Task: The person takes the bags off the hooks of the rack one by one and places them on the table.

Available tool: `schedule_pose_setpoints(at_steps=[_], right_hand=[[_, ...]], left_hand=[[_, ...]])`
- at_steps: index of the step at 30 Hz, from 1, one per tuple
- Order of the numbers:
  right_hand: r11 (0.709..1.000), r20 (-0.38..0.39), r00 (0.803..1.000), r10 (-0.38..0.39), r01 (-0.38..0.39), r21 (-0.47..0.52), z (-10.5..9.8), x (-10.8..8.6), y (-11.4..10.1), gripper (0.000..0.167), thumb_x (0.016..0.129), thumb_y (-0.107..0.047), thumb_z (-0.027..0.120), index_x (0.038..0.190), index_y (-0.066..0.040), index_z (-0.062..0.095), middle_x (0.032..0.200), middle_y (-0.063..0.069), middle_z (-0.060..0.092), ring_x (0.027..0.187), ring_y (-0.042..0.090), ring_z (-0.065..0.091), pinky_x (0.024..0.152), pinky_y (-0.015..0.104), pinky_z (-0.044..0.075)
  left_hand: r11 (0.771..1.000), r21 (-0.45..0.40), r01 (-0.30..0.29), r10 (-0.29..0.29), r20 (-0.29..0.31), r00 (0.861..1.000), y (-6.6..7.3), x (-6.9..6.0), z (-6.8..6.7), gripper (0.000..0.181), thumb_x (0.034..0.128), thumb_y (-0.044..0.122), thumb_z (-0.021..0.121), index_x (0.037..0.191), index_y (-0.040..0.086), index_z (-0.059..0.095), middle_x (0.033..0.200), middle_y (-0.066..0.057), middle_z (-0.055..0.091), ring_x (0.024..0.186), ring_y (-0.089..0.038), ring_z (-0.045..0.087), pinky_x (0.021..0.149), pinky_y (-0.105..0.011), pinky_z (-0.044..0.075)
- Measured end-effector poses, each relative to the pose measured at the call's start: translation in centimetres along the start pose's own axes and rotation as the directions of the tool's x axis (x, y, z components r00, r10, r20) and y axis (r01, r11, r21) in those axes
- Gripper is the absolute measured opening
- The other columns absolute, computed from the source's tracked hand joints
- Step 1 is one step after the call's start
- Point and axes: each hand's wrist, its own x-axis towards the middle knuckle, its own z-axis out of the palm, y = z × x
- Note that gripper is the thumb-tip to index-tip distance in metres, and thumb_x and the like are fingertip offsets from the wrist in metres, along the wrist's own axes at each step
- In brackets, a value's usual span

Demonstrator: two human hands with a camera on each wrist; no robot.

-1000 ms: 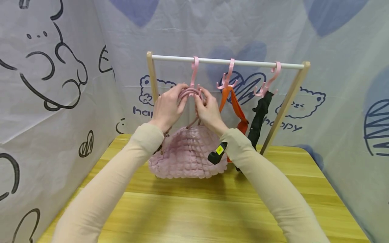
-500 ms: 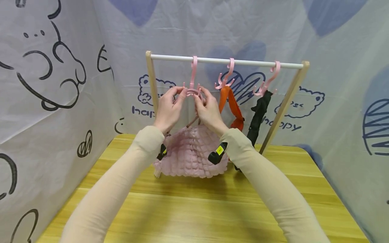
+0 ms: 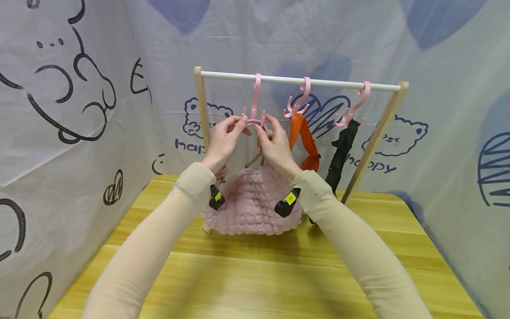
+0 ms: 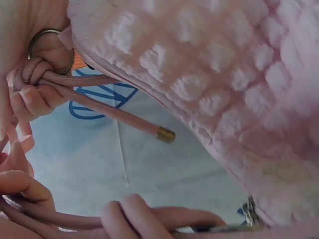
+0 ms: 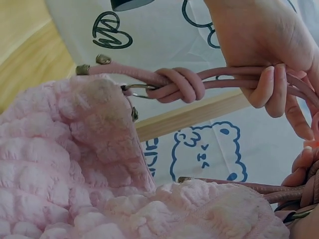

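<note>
A pink quilted bag (image 3: 255, 212) hangs above the table below a pink multi-prong hook (image 3: 256, 97). Its rounded pink handle (image 3: 254, 121) lies at the hook's prongs; whether the hook bears it is hard to tell. My left hand (image 3: 224, 144) pinches the left part of the handle, its fingers curled on the paired cords in the right wrist view. Opposite it, my right hand (image 3: 276, 148) pinches the right part. The left wrist view shows a cord knot (image 4: 34, 72) and metal ring (image 4: 47, 35) beside the right hand's fingers.
The hook hangs from a white rod (image 3: 334, 83) between wooden posts (image 3: 374, 141). Two more pink hooks to the right carry an orange strap (image 3: 304, 139) and a folded black item (image 3: 340, 155). Printed cloth (image 3: 235, 40) walls the back and sides of the wooden table (image 3: 247, 274).
The handle has come down a little to the prongs. My left hand has shifted from over the handle to its left side, uncovering a prong. My right hand stays nearly in place.
</note>
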Motion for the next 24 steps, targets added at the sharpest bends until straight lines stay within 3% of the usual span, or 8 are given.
schedule_pose_setpoints(at_steps=[3, 8, 12, 15, 17, 19, 24], right_hand=[[0.998, -0.002, 0.999, 0.039, -0.039, 0.046, -0.1, 0.0, -0.1, 0.053, 0.105, -0.022, 0.055, 0.152, -0.008, 0.034, 0.066, -0.003, 0.046, 0.056, 0.009, 0.045, 0.056, 0.019, 0.041], [0.972, -0.002, 0.986, 0.165, -0.163, 0.17, -0.3, -0.1, -0.4, 0.053, 0.103, -0.024, 0.059, 0.145, -0.007, 0.032, 0.065, -0.005, 0.047, 0.058, 0.01, 0.045, 0.06, 0.022, 0.041], [0.926, 0.02, 0.97, 0.243, -0.238, 0.293, -0.7, 0.0, -0.6, 0.042, 0.102, -0.025, 0.06, 0.133, -0.008, 0.037, 0.062, -0.005, 0.049, 0.056, 0.01, 0.046, 0.06, 0.021, 0.044], [0.879, 0.075, 0.966, 0.247, -0.256, 0.402, -1.0, 0.3, -0.7, 0.02, 0.104, -0.025, 0.056, 0.114, -0.01, 0.047, 0.058, -0.005, 0.049, 0.053, 0.01, 0.046, 0.055, 0.02, 0.045], [0.846, 0.131, 0.96, 0.247, -0.28, 0.455, -1.2, 0.4, -0.8, 0.017, 0.106, -0.027, 0.051, 0.1, -0.012, 0.051, 0.055, -0.004, 0.046, 0.05, 0.01, 0.045, 0.052, 0.018, 0.042], [0.814, 0.198, 0.942, 0.272, -0.334, 0.475, -1.4, 0.6, -0.9, 0.025, 0.107, -0.035, 0.046, 0.096, -0.013, 0.051, 0.054, -0.004, 0.044, 0.05, 0.009, 0.044, 0.049, 0.017, 0.037], [0.741, 0.329, 0.868, 0.373, -0.491, 0.457, -2.4, 0.9, -1.2, 0.046, 0.105, -0.056, 0.038, 0.096, -0.014, 0.054, 0.059, -0.003, 0.046, 0.051, 0.009, 0.04, 0.046, 0.018, 0.029]], left_hand=[[0.996, -0.066, 0.057, -0.056, 0.028, 0.998, 0.0, 0.1, -0.1, 0.039, 0.1061, 0.038, 0.05, 0.126, 0.009, 0.065, 0.092, 0.006, 0.069, 0.048, -0.003, 0.032, 0.046, -0.02, 0.029], [0.986, -0.116, 0.118, -0.112, 0.055, 0.992, 0.1, 0.1, -0.2, 0.039, 0.1053, 0.038, 0.052, 0.13, 0.01, 0.064, 0.097, 0.006, 0.07, 0.048, -0.002, 0.03, 0.045, -0.018, 0.029], [0.986, -0.112, 0.121, -0.116, 0.053, 0.992, 0.2, 0.0, -0.2, 0.038, 0.105, 0.037, 0.053, 0.131, 0.011, 0.064, 0.102, 0.002, 0.071, 0.049, -0.003, 0.031, 0.046, -0.017, 0.03], [0.987, -0.105, 0.123, -0.118, 0.05, 0.992, 0.3, 0.0, -0.2, 0.039, 0.1049, 0.036, 0.054, 0.133, 0.011, 0.063, 0.102, 0.002, 0.072, 0.049, -0.003, 0.031, 0.046, -0.017, 0.03], [0.987, -0.1, 0.127, -0.122, 0.047, 0.991, 0.3, 0.0, -0.2, 0.039, 0.1049, 0.036, 0.054, 0.133, 0.011, 0.063, 0.103, 0.002, 0.072, 0.051, -0.003, 0.032, 0.046, -0.017, 0.03], [0.987, -0.093, 0.133, -0.129, 0.045, 0.991, 0.3, 0.1, -0.2, 0.038, 0.1049, 0.036, 0.054, 0.133, 0.012, 0.063, 0.105, 0.001, 0.073, 0.052, -0.003, 0.033, 0.046, -0.017, 0.03], [0.986, -0.09, 0.139, -0.136, 0.04, 0.99, 0.3, 0.3, -0.1, 0.036, 0.1044, 0.035, 0.055, 0.131, 0.013, 0.064, 0.107, -0.001, 0.073, 0.053, -0.003, 0.034, 0.047, -0.017, 0.03]])
